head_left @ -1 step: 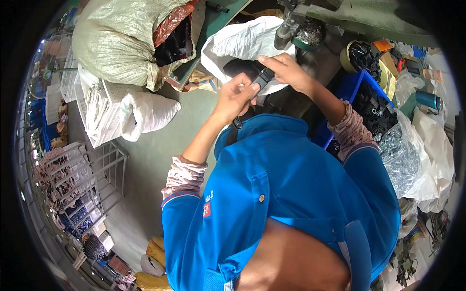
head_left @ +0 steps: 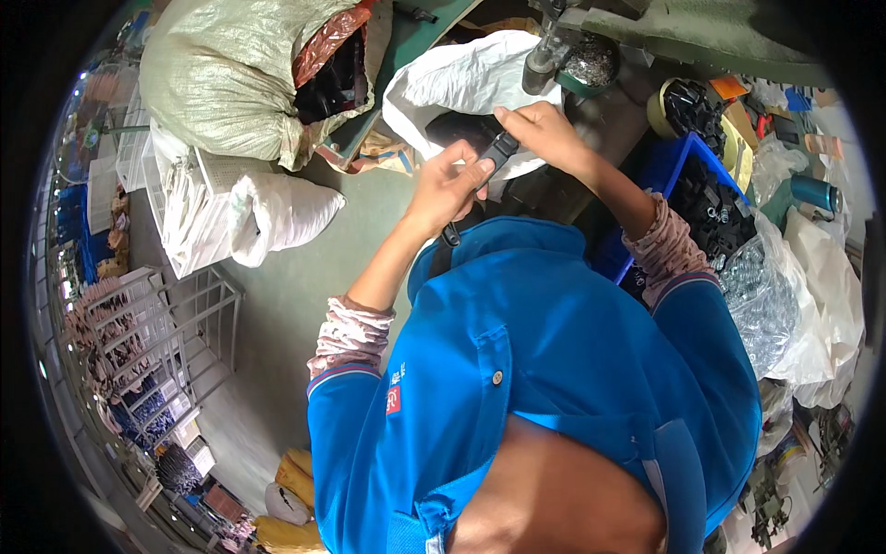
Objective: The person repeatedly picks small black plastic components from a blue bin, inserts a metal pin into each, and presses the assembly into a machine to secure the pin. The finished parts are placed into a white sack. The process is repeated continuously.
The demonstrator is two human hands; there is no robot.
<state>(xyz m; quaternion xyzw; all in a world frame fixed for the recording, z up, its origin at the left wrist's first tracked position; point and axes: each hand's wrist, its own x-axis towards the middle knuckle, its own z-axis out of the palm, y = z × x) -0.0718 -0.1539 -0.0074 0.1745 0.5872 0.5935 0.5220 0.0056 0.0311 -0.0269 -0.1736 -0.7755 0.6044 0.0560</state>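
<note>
A long black part, seemingly plastic, lies slantwise between my two hands, above the mouth of a white sack. My left hand is closed round its lower length, with the thumb pressed along the top. Below that hand a black rounded end pokes out near my blue shirt; I cannot tell whether it belongs to the same part. At the upper end, my right hand pinches the part between thumb and fingers. The fingers hide much of its shape. Dark contents show inside the sack, partly behind my hands.
A blue crate of black pieces stands at my right, beside a clear bag of metal parts. A machine's metal post rises ahead, next to a bowl of small parts. A bulging woven sack and metal rack are left.
</note>
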